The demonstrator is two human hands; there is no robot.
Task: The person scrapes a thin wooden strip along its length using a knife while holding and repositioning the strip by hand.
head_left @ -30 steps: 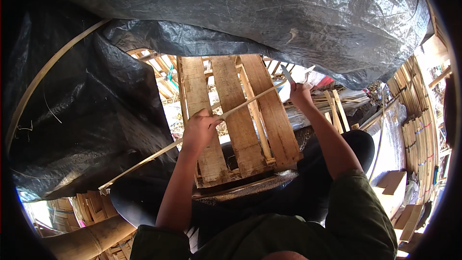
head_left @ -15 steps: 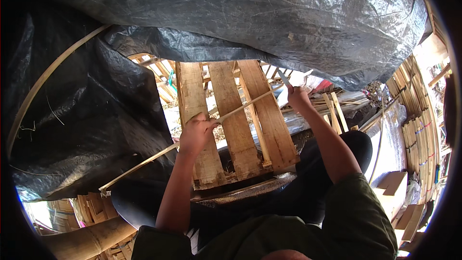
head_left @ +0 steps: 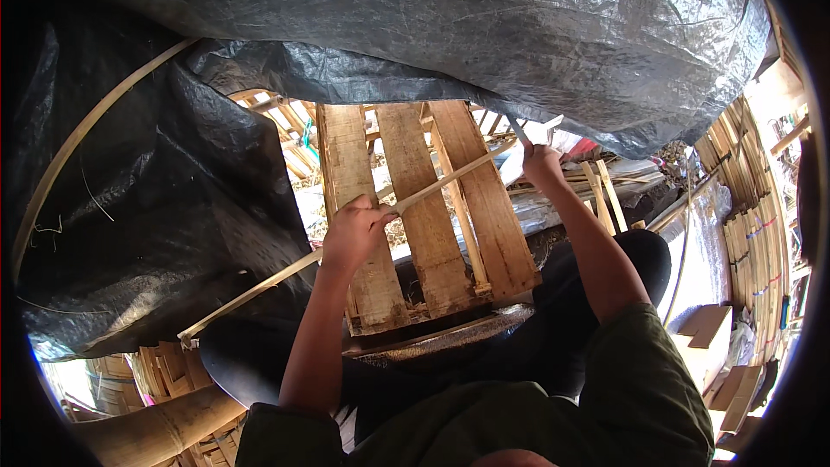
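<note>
Left hand (head_left: 353,233) clamped mid-strip (head_left: 432,188), right hand (head_left: 540,164) gripping a blade (head_left: 517,130) at its far end. Strip looks only started; most length unworked, over the pallet (head_left: 415,233).

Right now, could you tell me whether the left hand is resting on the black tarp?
No, the left hand grips the thin bamboo strip in front of the wooden pallet.
</note>
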